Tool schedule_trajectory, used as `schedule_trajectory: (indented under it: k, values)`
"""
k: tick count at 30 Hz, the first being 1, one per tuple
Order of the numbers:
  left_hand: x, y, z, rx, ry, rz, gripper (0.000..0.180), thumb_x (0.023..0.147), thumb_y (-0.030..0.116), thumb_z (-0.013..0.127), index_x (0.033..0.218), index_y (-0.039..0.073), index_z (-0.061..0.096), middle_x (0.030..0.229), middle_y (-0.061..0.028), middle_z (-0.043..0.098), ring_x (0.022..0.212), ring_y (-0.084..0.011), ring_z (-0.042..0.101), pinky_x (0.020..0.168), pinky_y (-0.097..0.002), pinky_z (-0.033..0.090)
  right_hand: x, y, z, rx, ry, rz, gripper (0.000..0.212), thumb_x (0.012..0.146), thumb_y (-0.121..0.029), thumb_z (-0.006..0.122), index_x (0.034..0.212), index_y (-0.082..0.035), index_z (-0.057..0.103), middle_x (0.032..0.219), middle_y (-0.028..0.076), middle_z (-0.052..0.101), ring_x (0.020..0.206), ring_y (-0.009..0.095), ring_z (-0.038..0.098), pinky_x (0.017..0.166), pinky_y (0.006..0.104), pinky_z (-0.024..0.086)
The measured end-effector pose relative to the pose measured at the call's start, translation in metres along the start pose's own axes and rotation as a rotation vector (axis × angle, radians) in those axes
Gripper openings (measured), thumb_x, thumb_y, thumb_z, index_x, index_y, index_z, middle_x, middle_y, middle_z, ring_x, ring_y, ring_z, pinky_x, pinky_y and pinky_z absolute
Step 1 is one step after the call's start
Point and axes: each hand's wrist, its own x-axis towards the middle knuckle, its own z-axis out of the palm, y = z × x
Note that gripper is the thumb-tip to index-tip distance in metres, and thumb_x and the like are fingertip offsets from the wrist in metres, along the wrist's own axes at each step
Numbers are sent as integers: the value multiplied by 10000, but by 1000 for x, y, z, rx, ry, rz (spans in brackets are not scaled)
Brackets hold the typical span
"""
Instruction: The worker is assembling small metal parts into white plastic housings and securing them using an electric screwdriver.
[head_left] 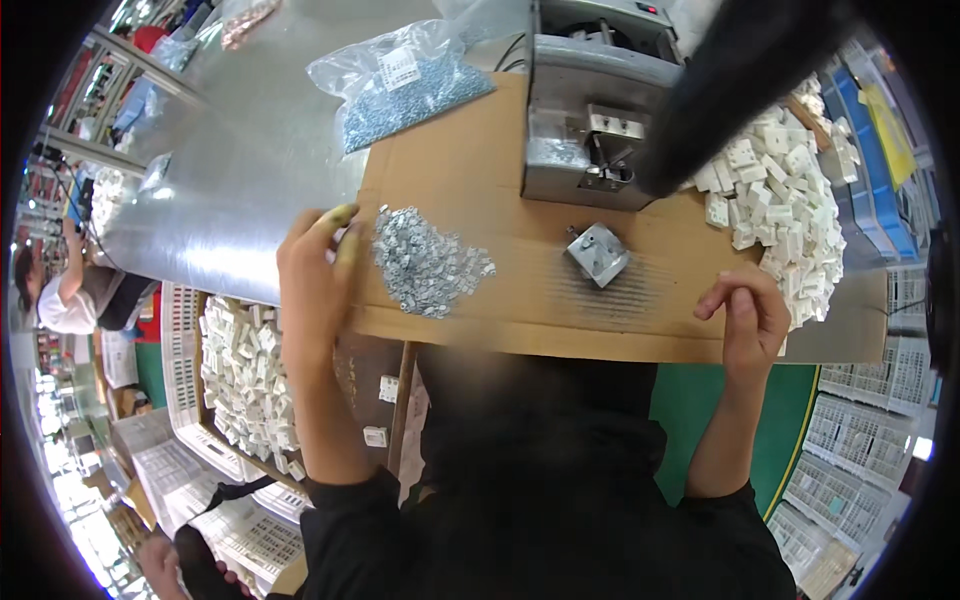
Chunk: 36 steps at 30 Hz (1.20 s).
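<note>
My left hand (318,265) is at the left edge of a cardboard sheet (490,130), beside a pile of small flat metal pieces (425,265). Its thumb and index finger wear yellowish covers and stand apart, with nothing visible between them. To the right, my right hand (748,312) is over the cardboard's right side, close to a heap of white plastic blocks (785,200). Its fingers are curled in; whatever they may hold is hidden. Between the hands sits a small metal block fixture (600,255), apart from both, with dark smudges on the cardboard around it.
A grey metal machine (590,90) stands at the back, and a dark blurred bar (740,90) crosses the upper right. A clear bag of small bluish pieces (415,95) lies behind the metal pile. Below my left arm is a crate (182,360) of white blocks.
</note>
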Motion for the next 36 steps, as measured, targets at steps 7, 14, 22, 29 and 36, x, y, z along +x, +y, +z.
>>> schedule_trajectory:
  k: [7, 14, 22, 29, 36]
  values:
    - [31, -4, 16, 58, -180, 98, 163, 890, 99, 741, 1021, 4, 759, 918, -154, 689, 754, -338, 665, 734, -403, 525, -24, -11, -10, -1, 43, 143, 172, 977, -15, 569, 1048, 41, 714, 790, 93, 645, 700, 151, 631, 630, 267, 498]
    - [38, 3, 17, 86, -230, 109, 95, 867, 36, 701, 941, -24, 688, 865, -151, 664, 693, -293, 646, 682, -380, 519, 22, 2, -33, -428, -35, 105, 171, 989, -91, 617, 1075, 17, 717, 763, 85, 659, 676, 146, 637, 626, 284, 491]
    - [-18, 68, 39, -878, -92, -266, 80, 944, 43, 665, 1017, 9, 664, 807, -10, 626, 606, -53, 554, 554, -222, 458, 102, 44, -11, -1250, -298, -181, 311, 853, -74, 676, 1162, -117, 674, 1028, 133, 702, 850, 324, 730, 739, 458, 595]
    - [-29, 123, 94, -707, -129, -126, 124, 907, 40, 723, 1024, -1, 718, 834, -11, 689, 633, -68, 612, 563, -233, 475, 131, 53, -16, -1427, -521, -235, 382, 793, -116, 732, 1168, -95, 664, 992, 150, 665, 831, 333, 710, 690, 436, 581]
    - [-30, 129, 113, -459, -31, 173, 176, 827, -42, 765, 998, -16, 734, 878, -100, 749, 625, -129, 666, 603, -262, 515, 78, 12, -14, -93, -371, 336, 499, 836, -146, 703, 1300, -21, 569, 979, 101, 647, 713, 205, 684, 663, 356, 592]
